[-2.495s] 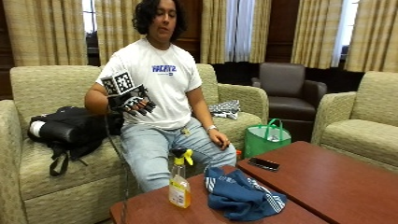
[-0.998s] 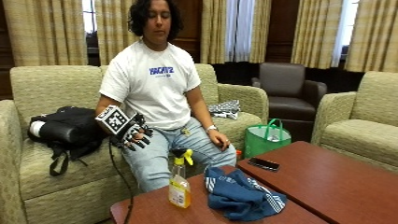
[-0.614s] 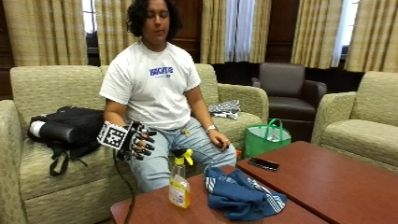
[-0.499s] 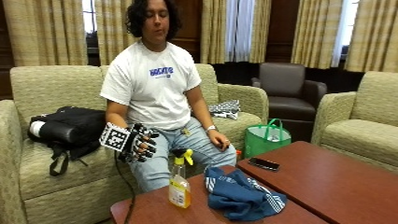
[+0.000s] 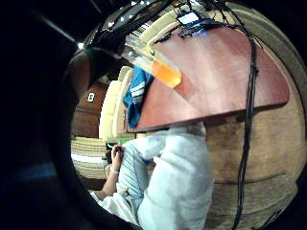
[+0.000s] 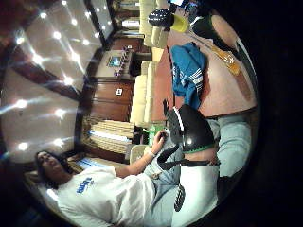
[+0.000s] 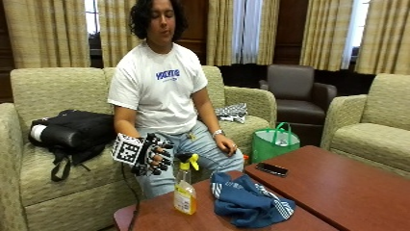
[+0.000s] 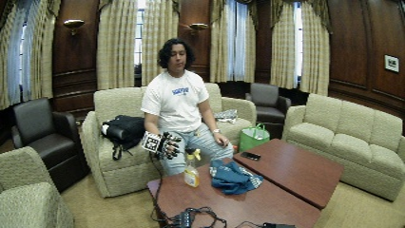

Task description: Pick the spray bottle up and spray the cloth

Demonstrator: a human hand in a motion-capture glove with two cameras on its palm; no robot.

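Observation:
A clear spray bottle [image 7: 185, 186] with orange liquid and a yellow trigger stands upright near the front left corner of the wooden table [image 7: 346, 185]. A crumpled blue cloth [image 7: 249, 202] with white stripes lies just right of it. My gloved right hand [image 7: 151, 154] hovers a little left of the bottle's top, fingers loosely curled, holding nothing and not touching it. The wide outside view shows the same: hand [image 8: 166, 145], bottle [image 8: 190, 174], cloth [image 8: 233, 176]. The little finger side palm view shows the bottle [image 5: 157, 66] and cloth [image 5: 135, 94] on the table.
A black phone [image 7: 272, 169] lies on the table behind the cloth. The person's bare left hand [image 7: 226, 143] rests on a knee. A black backpack [image 7: 73, 131] sits on the sofa, and a green bag [image 7: 275, 142] stands on the floor.
My gloved hand has come down from chest height to beside the bottle's top and moved right toward it. Bottle and cloth have not moved.

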